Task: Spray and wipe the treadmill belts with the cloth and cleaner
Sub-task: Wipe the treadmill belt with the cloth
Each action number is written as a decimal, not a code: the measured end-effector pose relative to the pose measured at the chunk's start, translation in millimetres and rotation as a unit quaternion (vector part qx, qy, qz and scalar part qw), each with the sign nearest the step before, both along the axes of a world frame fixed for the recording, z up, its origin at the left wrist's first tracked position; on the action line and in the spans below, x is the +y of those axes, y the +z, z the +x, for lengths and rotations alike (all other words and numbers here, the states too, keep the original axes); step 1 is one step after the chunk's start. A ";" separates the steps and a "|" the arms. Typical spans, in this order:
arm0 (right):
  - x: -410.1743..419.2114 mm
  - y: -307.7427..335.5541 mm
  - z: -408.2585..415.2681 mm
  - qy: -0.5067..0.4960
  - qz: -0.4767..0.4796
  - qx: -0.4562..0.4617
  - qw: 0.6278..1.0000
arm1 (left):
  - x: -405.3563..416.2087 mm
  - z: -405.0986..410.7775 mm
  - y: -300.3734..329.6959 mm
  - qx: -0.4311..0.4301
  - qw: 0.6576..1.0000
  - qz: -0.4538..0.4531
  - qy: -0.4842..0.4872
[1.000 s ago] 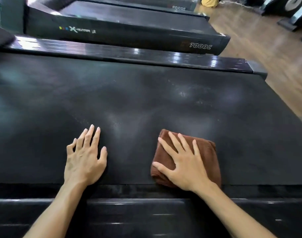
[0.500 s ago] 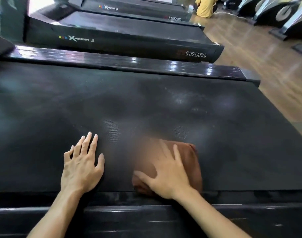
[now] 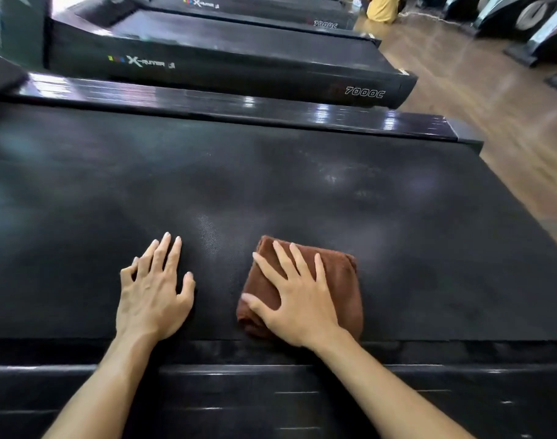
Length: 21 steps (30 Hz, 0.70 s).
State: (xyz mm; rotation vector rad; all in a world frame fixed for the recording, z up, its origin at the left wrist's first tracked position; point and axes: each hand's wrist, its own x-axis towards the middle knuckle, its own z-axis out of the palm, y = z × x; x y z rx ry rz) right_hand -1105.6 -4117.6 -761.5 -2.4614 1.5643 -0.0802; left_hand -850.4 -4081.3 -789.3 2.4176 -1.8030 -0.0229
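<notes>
While pressed flat under the right hand (image 3: 297,307), folded brown terry cloth (image 3: 340,289) lying on the wide black textured treadmill belt (image 3: 270,191), close to the belt's near edge. Fingers of that hand straight and fanned apart across the cloth's left half, thumb out over the cloth's left border; nothing curled round the fabric, only palm and fingers bearing down on it. Right part of the cloth showing past the knuckles, its near edge just short of the glossy black side rail (image 3: 460,391) running along the bottom of the view.

Just beside the cloth, to its left and apart from it, left hand (image 3: 153,296) laid palm down straight on the belt, fingers extended and slightly spread, thumb angled toward the cloth, holding nothing. Both bare forearms reaching in over the near rail.

Faint pale, hazy patches on the belt surface beyond the hands, toward the far right; cannot tell whether wet or merely reflecting light.

Along the far side of the belt, a second shiny black side rail (image 3: 239,104). Past it, a neighbouring black treadmill (image 3: 239,58) with lettering on its side, and another behind that. Light brown wooden floor (image 3: 492,106) on the right. At the top, partly cut off, someone in a yellow garment (image 3: 381,7) low on the floor. No cleaner bottle identifiable here.
</notes>
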 end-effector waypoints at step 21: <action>-5.3 -3.0 -41.7 -0.040 -0.003 0.034 0.999 | 0.0 0.6 -1.5 -0.003 1.000 0.003 -0.008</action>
